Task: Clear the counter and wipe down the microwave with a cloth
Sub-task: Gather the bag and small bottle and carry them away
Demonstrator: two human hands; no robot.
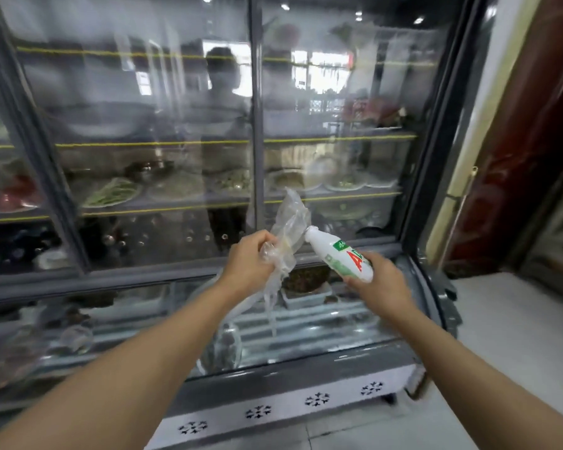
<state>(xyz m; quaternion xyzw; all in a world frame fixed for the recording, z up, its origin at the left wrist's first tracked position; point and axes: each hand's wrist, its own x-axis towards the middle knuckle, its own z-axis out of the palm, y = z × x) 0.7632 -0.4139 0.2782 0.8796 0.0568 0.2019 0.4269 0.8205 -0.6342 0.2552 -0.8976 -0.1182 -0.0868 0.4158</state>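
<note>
Glass-fronted display fridge (176,141) beside tiled floor (517,319)

A: What was the bag (288,228) made of?
B: Thin, clear plastic, all crinkly and a bit shiny.
A: And the bottle (338,258)?
B: Smooth white plastic, with a glossy green and red label.
A: What about the big cabinet (176,280)?
B: Its doors were shiny glass that showed the room like a mirror. The frame looked like smooth grey metal.
</note>
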